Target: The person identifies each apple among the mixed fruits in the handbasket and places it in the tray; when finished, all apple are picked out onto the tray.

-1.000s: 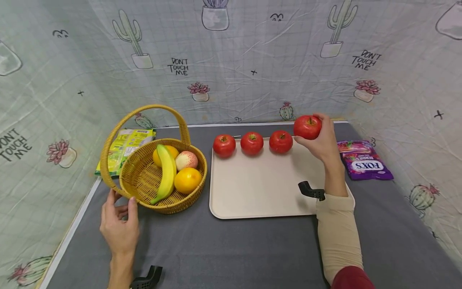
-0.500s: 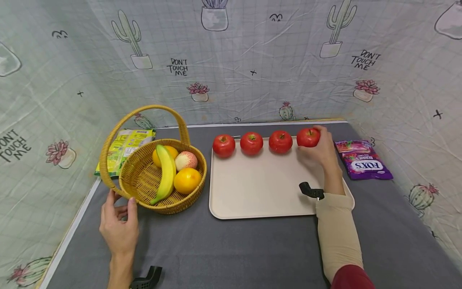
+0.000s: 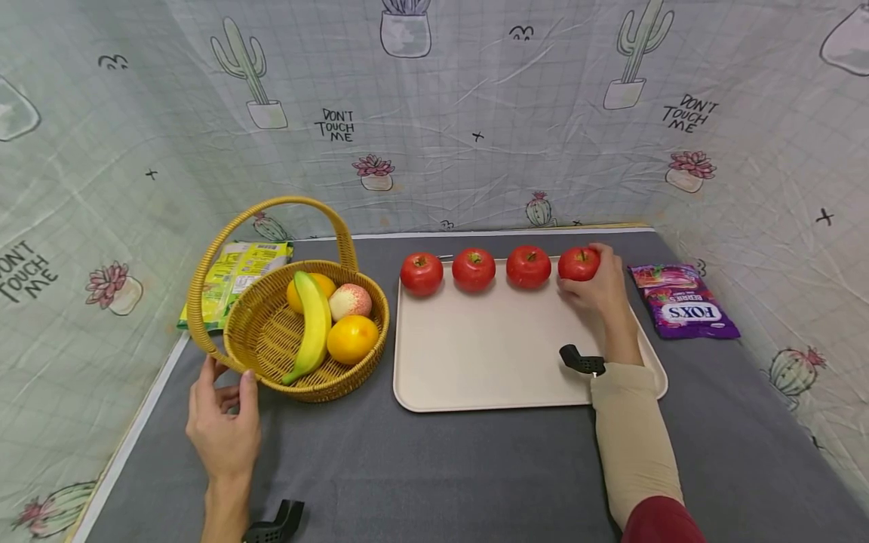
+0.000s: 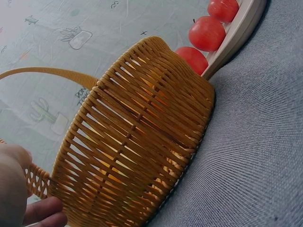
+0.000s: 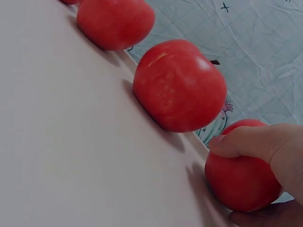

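A grey worktop [image 3: 434,467] walled by cactus-print cloth [image 3: 475,113] lay under both hands: the right hand [image 3: 597,290] gripped an apple [image 3: 578,264], while the left hand [image 3: 224,426] rested open against a wicker basket [image 3: 271,339].

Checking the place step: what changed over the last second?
The right hand brought the fourth apple down from above the tray onto its far edge, at the end of the apple row, and still grips it. The left hand stays at the basket; other apples unmoved.
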The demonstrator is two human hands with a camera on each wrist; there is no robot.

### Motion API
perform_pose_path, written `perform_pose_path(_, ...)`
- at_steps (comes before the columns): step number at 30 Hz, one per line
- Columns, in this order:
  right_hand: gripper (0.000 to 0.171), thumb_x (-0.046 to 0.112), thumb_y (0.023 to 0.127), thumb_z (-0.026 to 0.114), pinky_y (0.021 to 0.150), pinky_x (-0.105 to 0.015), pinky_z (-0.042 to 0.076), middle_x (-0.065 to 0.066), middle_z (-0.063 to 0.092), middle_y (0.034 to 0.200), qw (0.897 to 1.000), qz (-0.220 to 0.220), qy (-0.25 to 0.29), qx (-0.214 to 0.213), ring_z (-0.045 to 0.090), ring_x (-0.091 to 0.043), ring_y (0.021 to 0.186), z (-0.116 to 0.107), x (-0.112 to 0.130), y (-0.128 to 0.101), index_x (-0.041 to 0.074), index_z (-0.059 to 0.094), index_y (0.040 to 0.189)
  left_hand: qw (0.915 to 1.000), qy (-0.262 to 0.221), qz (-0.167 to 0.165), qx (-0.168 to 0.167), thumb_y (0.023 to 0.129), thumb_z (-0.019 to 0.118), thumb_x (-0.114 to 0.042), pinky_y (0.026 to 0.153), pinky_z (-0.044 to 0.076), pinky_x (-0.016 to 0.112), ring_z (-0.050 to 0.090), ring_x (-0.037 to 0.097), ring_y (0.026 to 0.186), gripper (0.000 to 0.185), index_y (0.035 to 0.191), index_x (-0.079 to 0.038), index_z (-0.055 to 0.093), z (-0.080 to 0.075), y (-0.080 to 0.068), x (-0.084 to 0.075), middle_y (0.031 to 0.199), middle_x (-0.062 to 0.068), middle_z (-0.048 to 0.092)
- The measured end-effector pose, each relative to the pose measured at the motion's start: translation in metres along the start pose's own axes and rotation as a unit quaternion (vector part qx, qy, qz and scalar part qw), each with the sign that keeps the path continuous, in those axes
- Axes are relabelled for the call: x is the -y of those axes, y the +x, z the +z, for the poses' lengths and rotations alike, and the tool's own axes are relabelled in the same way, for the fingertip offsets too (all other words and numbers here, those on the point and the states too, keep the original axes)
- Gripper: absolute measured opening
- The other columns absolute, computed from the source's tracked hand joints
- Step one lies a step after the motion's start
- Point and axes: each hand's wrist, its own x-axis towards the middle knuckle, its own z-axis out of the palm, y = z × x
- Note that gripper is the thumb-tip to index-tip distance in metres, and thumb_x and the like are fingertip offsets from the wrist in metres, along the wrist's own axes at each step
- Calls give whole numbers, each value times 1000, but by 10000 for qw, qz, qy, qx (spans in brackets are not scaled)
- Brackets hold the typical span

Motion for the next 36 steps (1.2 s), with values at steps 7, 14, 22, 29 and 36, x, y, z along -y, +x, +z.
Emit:
perform_pose_path(7,96,30,74,77,104,-62,35,-25,29,141,9999,92,-54,93,37,-44,126,2,0,3,14,17,148,10000,52,-26,49,82,67,-1,68,40,-4,48,-17,72,58,135,-15,51,1,-1,12,112,20,62)
perform_pose_path(14,97,33,76,75,104,-63,35,-26,27,143,9993,223,-201,200,36,-45,127,2,1,4,15,13,149,9999,122,-45,102,82,69,-6,68,41,-3,49,-17,72,59,136,-20,51,3,-3,30,113,15,63)
perform_pose_path(22,99,37,76,75,103,-66,32,-26,23,147,9993,96,-351,-78,23,-45,133,-10,9,0,16,13,151,10000,-84,-1,0,81,67,-2,69,41,-3,50,-16,74,58,135,-17,51,4,4,11,113,21,60)
perform_pose_path(29,87,47,84,62,105,-67,26,-22,19,151,9985,-261,-216,-440,19,-44,136,-28,32,-10,16,14,151,9988,-295,-82,-390,81,64,-4,68,44,0,51,-8,73,54,133,-12,51,2,16,-2,115,-9,48)
perform_pose_path(36,84,49,85,60,108,-65,24,-19,22,152,9958,-702,-255,-536,16,-40,139,-43,53,-20,16,18,150,9948,-529,312,-818,81,64,-7,65,42,2,46,-4,69,44,124,-4,55,2,35,-13,107,-15,42)
